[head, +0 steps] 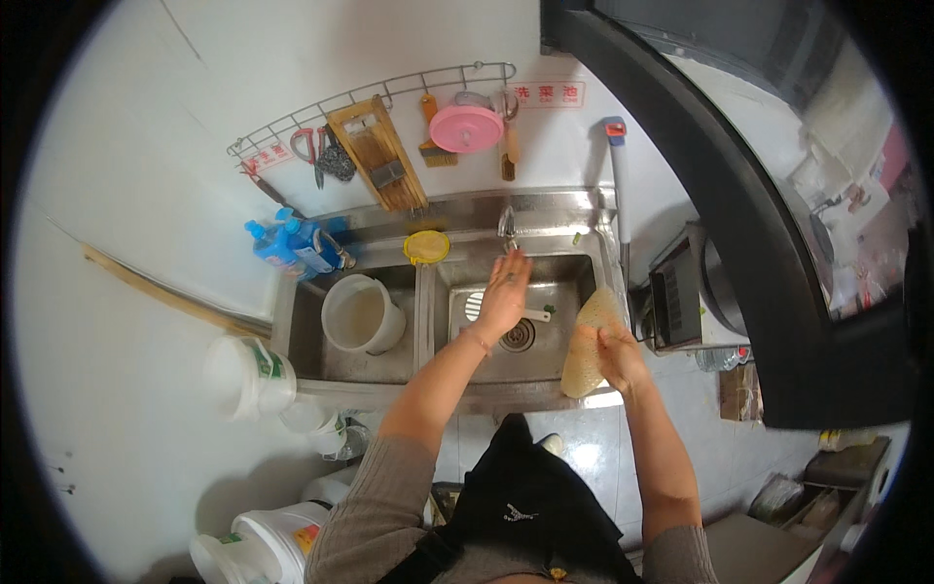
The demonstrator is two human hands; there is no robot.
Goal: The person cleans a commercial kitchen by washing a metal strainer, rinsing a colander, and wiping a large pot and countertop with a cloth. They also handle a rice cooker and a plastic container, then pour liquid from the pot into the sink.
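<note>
My left hand (pixel 508 288) reaches over the right basin of a stainless steel double sink (pixel 425 321), fingers extended just below the tap (pixel 508 223); nothing shows in it. My right hand (pixel 620 354) grips the edge of a pale yellow perforated basket or colander (pixel 587 350), tilted over that basin's right edge. Beneath my left hand, a white slotted turner (pixel 538 314) lies in the basin near the drain (pixel 517 335). A white bucket (pixel 363 314) with cloudy liquid stands in the left basin. A small yellow-rimmed strainer (pixel 427 247) rests on the ledge behind the divider.
Blue pump bottles (pixel 292 244) stand at the sink's back left. A wire rack (pixel 408 82) on the wall holds a wooden slicer (pixel 378 155), a pink lid (pixel 467 129), brushes and scissors. White buckets (pixel 252 376) are at left; a dark frame (pixel 700 175) crosses the upper right.
</note>
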